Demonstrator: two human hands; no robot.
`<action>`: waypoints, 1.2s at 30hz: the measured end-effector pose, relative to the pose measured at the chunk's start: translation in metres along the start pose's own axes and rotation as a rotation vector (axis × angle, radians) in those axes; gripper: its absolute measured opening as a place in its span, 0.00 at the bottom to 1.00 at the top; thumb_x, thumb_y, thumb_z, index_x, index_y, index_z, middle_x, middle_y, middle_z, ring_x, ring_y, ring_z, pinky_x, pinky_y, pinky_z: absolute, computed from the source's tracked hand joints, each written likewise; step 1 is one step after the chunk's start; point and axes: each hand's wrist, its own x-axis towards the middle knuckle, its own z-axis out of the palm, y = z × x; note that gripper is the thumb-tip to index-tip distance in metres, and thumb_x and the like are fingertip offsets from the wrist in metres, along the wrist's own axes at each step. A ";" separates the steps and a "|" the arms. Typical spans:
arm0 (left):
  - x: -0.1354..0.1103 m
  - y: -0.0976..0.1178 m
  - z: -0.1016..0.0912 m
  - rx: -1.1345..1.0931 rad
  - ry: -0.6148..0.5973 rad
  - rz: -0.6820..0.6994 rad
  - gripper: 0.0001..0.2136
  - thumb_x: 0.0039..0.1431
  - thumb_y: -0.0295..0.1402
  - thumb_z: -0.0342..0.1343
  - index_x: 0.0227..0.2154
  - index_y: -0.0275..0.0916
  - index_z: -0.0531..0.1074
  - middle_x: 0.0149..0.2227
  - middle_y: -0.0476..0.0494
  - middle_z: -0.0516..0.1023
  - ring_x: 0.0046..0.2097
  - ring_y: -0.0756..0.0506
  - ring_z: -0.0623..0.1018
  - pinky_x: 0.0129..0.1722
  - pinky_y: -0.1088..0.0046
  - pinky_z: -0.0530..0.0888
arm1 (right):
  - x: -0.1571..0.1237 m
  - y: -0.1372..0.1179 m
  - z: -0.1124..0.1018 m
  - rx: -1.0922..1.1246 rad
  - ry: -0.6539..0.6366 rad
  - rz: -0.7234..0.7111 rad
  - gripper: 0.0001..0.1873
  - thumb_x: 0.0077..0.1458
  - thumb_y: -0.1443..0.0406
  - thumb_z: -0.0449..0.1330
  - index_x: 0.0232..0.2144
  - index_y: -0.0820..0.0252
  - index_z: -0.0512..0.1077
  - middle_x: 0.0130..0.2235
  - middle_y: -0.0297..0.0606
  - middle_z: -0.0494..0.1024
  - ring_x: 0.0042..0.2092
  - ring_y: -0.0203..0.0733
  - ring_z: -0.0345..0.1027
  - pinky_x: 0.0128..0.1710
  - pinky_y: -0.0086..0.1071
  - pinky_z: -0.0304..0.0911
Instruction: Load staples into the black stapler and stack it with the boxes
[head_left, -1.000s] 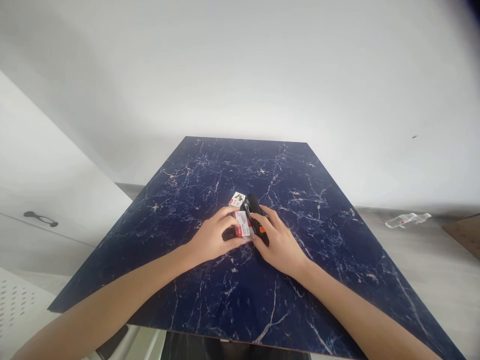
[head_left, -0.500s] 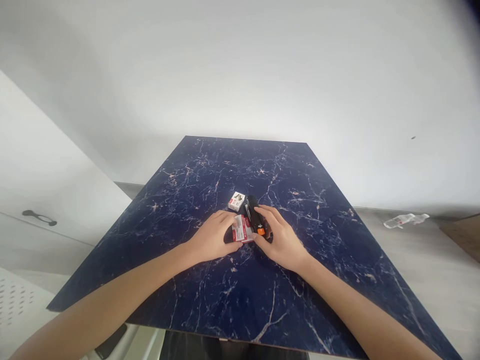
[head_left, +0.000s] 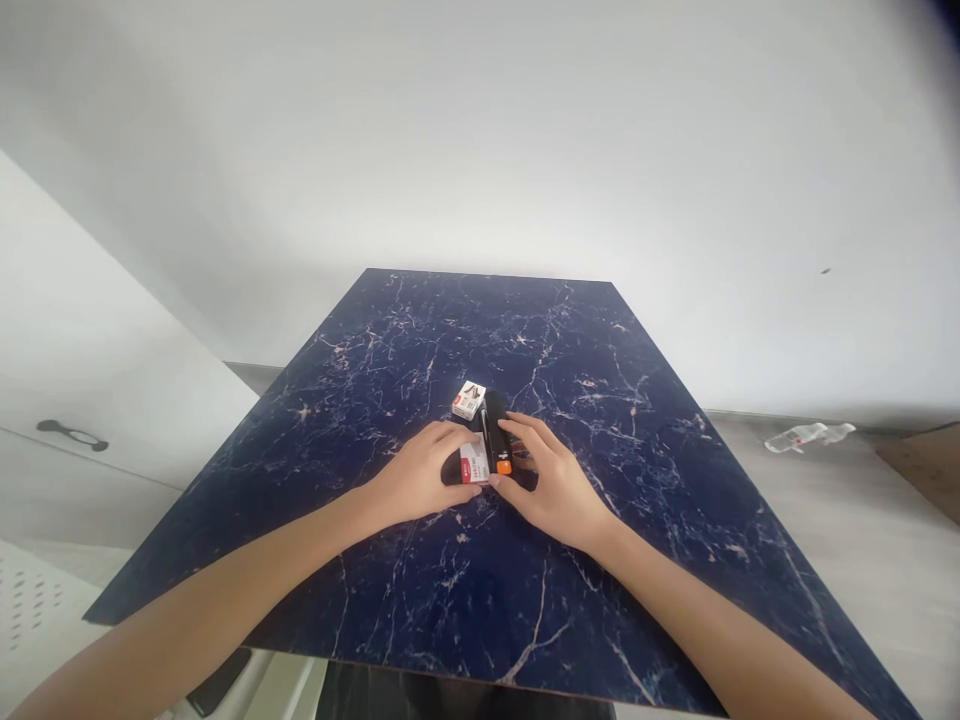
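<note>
On the dark blue marble-patterned table (head_left: 525,600), my left hand (head_left: 417,477) curls around a small red and white box (head_left: 472,461), thumb and fingers pinching its sides. My right hand (head_left: 553,484) grips a black stapler (head_left: 497,435) with an orange end, standing right beside that box and touching it. A second small white box (head_left: 469,399) lies just beyond them on the table, not touched by either hand.
A white cabinet with a dark handle (head_left: 69,434) stands to the left of the table. A crumpled plastic bottle (head_left: 806,436) lies on the floor at the right. A white wall rises behind the table.
The stapler has turned more upright against the red and white box, its orange end now showing. Both hands have shifted slightly toward the far side of the table.
</note>
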 end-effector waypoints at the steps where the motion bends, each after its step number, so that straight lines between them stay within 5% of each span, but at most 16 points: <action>1: 0.001 -0.001 -0.001 -0.010 -0.004 -0.014 0.28 0.57 0.40 0.67 0.59 0.46 0.67 0.57 0.38 0.73 0.56 0.34 0.74 0.53 0.52 0.75 | 0.001 0.000 0.000 0.033 -0.003 0.005 0.31 0.60 0.64 0.63 0.64 0.50 0.62 0.67 0.46 0.60 0.53 0.48 0.73 0.52 0.46 0.77; 13: 0.010 -0.020 -0.011 0.022 -0.085 0.035 0.34 0.54 0.48 0.68 0.62 0.45 0.67 0.57 0.36 0.74 0.57 0.32 0.74 0.54 0.51 0.74 | 0.002 0.004 0.003 0.126 -0.009 0.019 0.31 0.60 0.64 0.64 0.63 0.47 0.62 0.66 0.43 0.61 0.52 0.47 0.73 0.54 0.47 0.77; 16: 0.009 -0.019 -0.011 0.033 0.034 0.135 0.30 0.57 0.52 0.65 0.58 0.43 0.69 0.54 0.36 0.76 0.54 0.33 0.75 0.54 0.50 0.73 | 0.002 0.003 0.004 0.109 0.002 0.000 0.31 0.60 0.65 0.64 0.63 0.47 0.62 0.65 0.42 0.62 0.54 0.47 0.72 0.55 0.46 0.75; 21: 0.022 -0.033 -0.019 0.044 0.323 0.146 0.20 0.74 0.44 0.41 0.58 0.42 0.71 0.60 0.37 0.71 0.61 0.37 0.70 0.62 0.50 0.67 | 0.004 0.001 0.005 0.089 0.017 0.000 0.30 0.59 0.65 0.63 0.62 0.48 0.62 0.63 0.42 0.64 0.52 0.46 0.73 0.54 0.44 0.76; 25: 0.043 -0.047 -0.018 0.118 0.145 0.080 0.24 0.76 0.43 0.36 0.66 0.42 0.65 0.72 0.41 0.57 0.71 0.36 0.57 0.70 0.48 0.56 | 0.005 0.000 0.006 0.075 0.023 -0.006 0.30 0.59 0.65 0.64 0.62 0.48 0.63 0.62 0.43 0.65 0.52 0.46 0.73 0.53 0.44 0.77; 32: 0.038 -0.043 -0.021 0.011 -0.031 0.118 0.25 0.75 0.47 0.36 0.64 0.44 0.68 0.64 0.39 0.66 0.63 0.36 0.68 0.64 0.52 0.67 | 0.007 0.001 0.004 0.083 0.012 -0.005 0.31 0.58 0.65 0.64 0.62 0.48 0.62 0.62 0.43 0.66 0.52 0.46 0.73 0.53 0.45 0.77; 36: 0.025 -0.040 -0.031 -0.042 -0.170 0.104 0.29 0.71 0.53 0.44 0.70 0.51 0.56 0.72 0.40 0.53 0.69 0.31 0.62 0.65 0.50 0.66 | 0.007 0.003 0.004 0.080 -0.014 0.027 0.32 0.58 0.64 0.64 0.63 0.48 0.62 0.59 0.43 0.70 0.51 0.48 0.74 0.53 0.48 0.76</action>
